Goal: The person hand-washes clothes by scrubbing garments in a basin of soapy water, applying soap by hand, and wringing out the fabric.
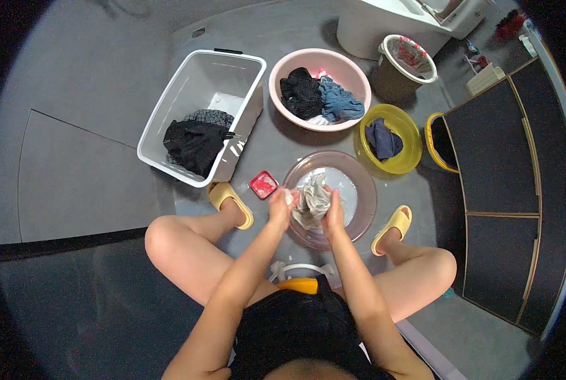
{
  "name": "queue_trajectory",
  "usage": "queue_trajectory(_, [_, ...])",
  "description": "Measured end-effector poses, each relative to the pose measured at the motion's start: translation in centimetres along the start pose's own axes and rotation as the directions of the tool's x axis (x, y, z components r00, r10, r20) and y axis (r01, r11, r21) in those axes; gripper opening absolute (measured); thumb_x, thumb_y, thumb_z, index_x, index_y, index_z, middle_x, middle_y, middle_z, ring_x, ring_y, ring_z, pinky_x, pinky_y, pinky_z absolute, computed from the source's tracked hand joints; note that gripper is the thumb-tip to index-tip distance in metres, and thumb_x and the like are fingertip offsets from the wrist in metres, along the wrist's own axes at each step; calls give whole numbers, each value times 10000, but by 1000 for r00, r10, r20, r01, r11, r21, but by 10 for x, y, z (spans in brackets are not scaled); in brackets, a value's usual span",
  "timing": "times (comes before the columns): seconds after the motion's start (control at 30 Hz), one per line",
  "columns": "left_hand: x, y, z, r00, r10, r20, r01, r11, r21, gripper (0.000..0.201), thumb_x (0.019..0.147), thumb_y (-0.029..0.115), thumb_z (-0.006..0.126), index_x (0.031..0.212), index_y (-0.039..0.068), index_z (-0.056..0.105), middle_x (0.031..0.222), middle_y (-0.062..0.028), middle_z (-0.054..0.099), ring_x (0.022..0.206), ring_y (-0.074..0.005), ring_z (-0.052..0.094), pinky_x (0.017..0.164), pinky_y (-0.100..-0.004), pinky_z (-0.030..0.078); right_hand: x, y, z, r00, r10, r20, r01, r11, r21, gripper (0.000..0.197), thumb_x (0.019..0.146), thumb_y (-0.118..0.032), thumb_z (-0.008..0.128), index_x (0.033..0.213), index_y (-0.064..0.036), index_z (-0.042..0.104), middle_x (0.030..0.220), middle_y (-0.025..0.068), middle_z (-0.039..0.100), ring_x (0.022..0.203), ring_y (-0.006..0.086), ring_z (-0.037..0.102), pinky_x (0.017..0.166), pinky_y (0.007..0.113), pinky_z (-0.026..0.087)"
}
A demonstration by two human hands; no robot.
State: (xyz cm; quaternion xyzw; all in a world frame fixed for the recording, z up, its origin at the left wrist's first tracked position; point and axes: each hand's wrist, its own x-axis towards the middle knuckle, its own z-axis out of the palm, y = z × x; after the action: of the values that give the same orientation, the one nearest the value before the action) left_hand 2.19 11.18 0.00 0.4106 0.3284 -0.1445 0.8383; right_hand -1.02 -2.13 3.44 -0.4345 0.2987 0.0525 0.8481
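Observation:
My left hand (281, 206) is closed around a small white piece of soap (288, 197), at the left rim of a translucent brownish basin (370, 206). A crumpled, wet-looking light grey cloth (314, 201) hangs over whitish water in that basin. My right hand (334, 214) grips the cloth from its right side. The fingers of my left hand are close to the cloth's left edge; whether they touch it I cannot tell. Left of the basin, on the floor, lies a red soap dish (264, 184) with white residue in it.
A white-rimmed grey tub (197, 57) holds black clothes. Beyond the basin stand a pink basin (321, 125) with black and blue clothes and a yellow basin (411, 136) with a dark blue cloth. A lined bin (397, 82), a toilet (384, 28) and dark cabinets (498, 152) stand right.

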Motion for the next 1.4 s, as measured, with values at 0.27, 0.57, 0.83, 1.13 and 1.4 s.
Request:
queue_trajectory(0.27, [103,31,-106,954,-147,-263,187,973,133,311,903,268,357,1078,26,447,947,-121,571,771,-226,599,600,-308,508,-18,-10,4,976,189,-103,-171,972,161,520,887,-473,318,1123,-43,493,1126,90,531,1019,212,523,843,336,423])
queue_trajectory(0.57, [55,19,-10,871,71,486,-365,755,545,398,769,144,576,1133,17,479,1100,-108,536,1003,-175,512,859,-282,403,-13,-47,-19,979,206,1,-203,964,172,446,890,-369,380,1113,-7,513,1084,116,559,979,226,546,854,337,426])
queue_trajectory(0.83, [19,9,38,671,-309,674,-561,383,734,591,712,126,568,1256,45,351,1199,-143,441,1109,-257,427,925,-319,340,-44,-112,-2,984,35,176,12,967,-256,372,886,-316,412,979,-19,617,925,71,617,873,146,556,780,254,406])
queue_trajectory(1.13, [-96,15,92,177,282,943,-982,-7,187,203,685,163,637,804,45,522,767,-110,545,754,-287,534,679,-361,430,-52,-138,-33,972,-21,236,130,879,-459,290,694,-36,567,980,6,596,904,59,620,839,132,559,780,239,407])
queue_trajectory(1.4, [-97,24,84,327,134,935,-945,43,324,135,830,177,502,844,44,484,723,-147,541,716,-336,536,616,-391,417,-47,-145,-47,915,-237,326,400,642,-654,265,744,-95,556,993,-24,617,924,45,620,836,102,544,746,247,428])
